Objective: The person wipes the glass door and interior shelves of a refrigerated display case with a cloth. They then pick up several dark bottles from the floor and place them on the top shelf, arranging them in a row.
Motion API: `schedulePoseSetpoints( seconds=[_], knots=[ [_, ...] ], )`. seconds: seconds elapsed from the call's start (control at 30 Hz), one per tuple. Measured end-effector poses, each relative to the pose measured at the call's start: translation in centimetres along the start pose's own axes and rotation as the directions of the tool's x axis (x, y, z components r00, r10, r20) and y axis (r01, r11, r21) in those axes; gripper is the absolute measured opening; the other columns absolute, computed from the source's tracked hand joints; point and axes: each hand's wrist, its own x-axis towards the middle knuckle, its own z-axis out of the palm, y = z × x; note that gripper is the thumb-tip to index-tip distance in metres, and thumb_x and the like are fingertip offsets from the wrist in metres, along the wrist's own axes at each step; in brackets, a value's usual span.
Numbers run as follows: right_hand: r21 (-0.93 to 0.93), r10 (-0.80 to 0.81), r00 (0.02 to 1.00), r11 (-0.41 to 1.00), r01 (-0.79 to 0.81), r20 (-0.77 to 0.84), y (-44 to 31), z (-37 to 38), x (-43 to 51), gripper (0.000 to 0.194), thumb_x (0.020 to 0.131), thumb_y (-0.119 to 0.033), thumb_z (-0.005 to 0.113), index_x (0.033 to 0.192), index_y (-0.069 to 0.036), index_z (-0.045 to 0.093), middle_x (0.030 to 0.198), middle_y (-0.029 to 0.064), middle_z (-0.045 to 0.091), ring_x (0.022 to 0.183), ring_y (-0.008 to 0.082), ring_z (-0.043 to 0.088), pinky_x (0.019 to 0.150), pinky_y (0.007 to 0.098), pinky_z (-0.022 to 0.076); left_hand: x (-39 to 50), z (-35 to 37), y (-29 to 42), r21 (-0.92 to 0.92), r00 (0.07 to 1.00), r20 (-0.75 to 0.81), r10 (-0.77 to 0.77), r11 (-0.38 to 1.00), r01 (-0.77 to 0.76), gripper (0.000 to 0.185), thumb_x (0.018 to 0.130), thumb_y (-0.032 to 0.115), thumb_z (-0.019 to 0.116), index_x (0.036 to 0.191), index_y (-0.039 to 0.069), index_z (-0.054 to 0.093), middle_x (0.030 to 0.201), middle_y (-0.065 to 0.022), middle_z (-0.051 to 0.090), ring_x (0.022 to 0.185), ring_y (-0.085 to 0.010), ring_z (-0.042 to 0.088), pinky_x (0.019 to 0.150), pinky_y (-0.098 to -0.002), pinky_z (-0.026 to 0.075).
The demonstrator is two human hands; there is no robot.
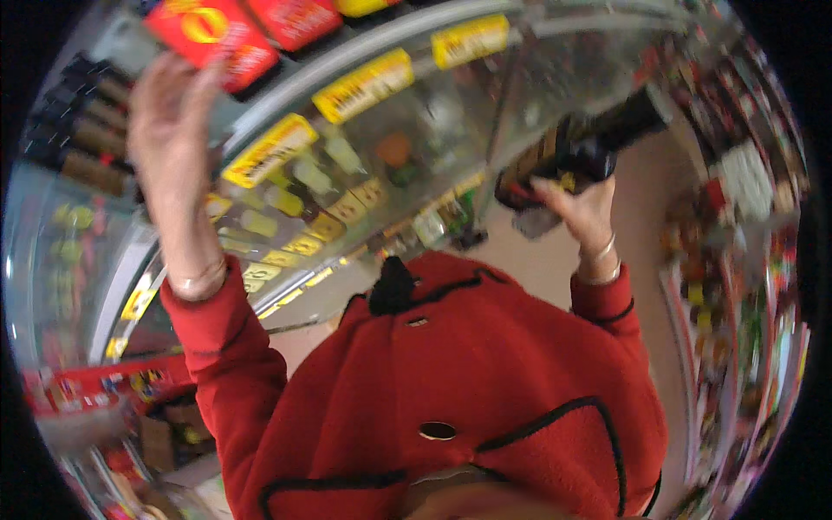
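Observation:
On the left, my left hand [170, 123] is raised with its fingers apart at the lower edge of a red box [218, 39] with yellow print; blur hides whether they touch it. A second red box [296, 23] stands beside it. My right hand [585, 211] grips a dark, bottle-shaped item [588, 146] on the right, its black narrow end towards the upper right. Blur leaves it unclear whether this is one item or more. Between the hands runs a glass display counter [455, 97] with yellow price tags [364, 84] along its edge.
Dark packages [91, 120] are stacked at the upper left. Shelves packed with colourful goods [721, 305] line the right side. Inside the glass counter lie pale green and yellow items [312, 174]. A red-edged shelf [97, 383] is at the lower left.

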Motion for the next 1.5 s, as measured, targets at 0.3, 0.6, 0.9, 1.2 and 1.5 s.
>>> schedulePoseSetpoints(
  seconds=[0.3,0.6,0.9,1.2,1.5],
  knots=[
    [-0.258,0.105,0.857,0.929,-0.265,-0.504,0.0,-0.6,-10.7,0.047,0.064,-0.012,0.087,0.101,0.001,0.063,0.093,0.0049,0.068,0.081,0.0131,0.064,0.076,0.0287,0.0537,-8.7,5.2,1.2,-0.306,0.848,0.073,0.525,0.821,-0.481,0.003,0.087,-0.002,0.058,0.086,-0.003,0.055,0.077,-0.0127,0.059,0.07,-0.0196,0.055,0.067,-0.0333,0.048],
    [-0.252,0.206,0.674,0.819,-0.516,-0.709,1.7,-3.8,-21.0,0.057,0.064,-0.009,0.088,0.113,0.001,0.061,0.106,0.0092,0.068,0.097,0.0178,0.066,0.087,0.0335,0.0544,-23.2,23.3,-7.5,-0.127,0.303,0.948,0.098,0.989,0.077,0.02,0.094,0.018,0.056,0.083,0.002,0.058,0.07,-0.0195,0.058,0.059,-0.0325,0.055,0.055,-0.0422,0.042],
    [-0.11,0.43,0.611,0.752,-0.649,-0.665,9.0,-9.0,-29.9,0.074,0.069,0.0,0.08,0.133,-0.004,0.043,0.124,0.0092,0.058,0.119,0.0201,0.056,0.102,0.0361,0.0454,-46.4,33.7,-22.0,0.678,-0.541,0.721,-0.432,0.602,0.423,0.015,0.091,0.021,0.058,0.095,0.007,0.062,0.075,-0.0045,0.06,0.057,-0.0161,0.059,0.05,-0.0316,0.052],
    [0.109,0.444,0.334,0.72,-0.686,-0.831,18.3,-8.7,-35.8,0.08,0.072,-0.012,0.084,0.136,-0.004,0.037,0.129,0.0127,0.051,0.123,0.0255,0.051,0.103,0.0393,0.0428,-61.1,48.5,-36.1,0.725,-0.253,0.685,-0.683,0.672,0.151,0.029,0.088,0.027,0.061,0.095,-0.001,0.065,0.089,-0.0216,0.069,0.074,-0.0294,0.071,0.059,-0.0408,0.056],
    [0.169,0.341,0.126,0.715,-0.679,-0.932,25.0,-8.1,-41.3,0.076,0.075,-0.015,0.083,0.135,-0.004,0.038,0.129,0.015,0.048,0.121,0.0283,0.051,0.102,0.0399,0.045,-69.0,59.7,-47.1,0.841,-0.173,0.358,-0.918,0.237,0.487,0.059,0.094,0.046,0.054,0.112,-0.011,0.055,0.089,-0.0224,0.066,0.062,-0.0363,0.069,0.048,-0.0427,0.059]
  ],
)
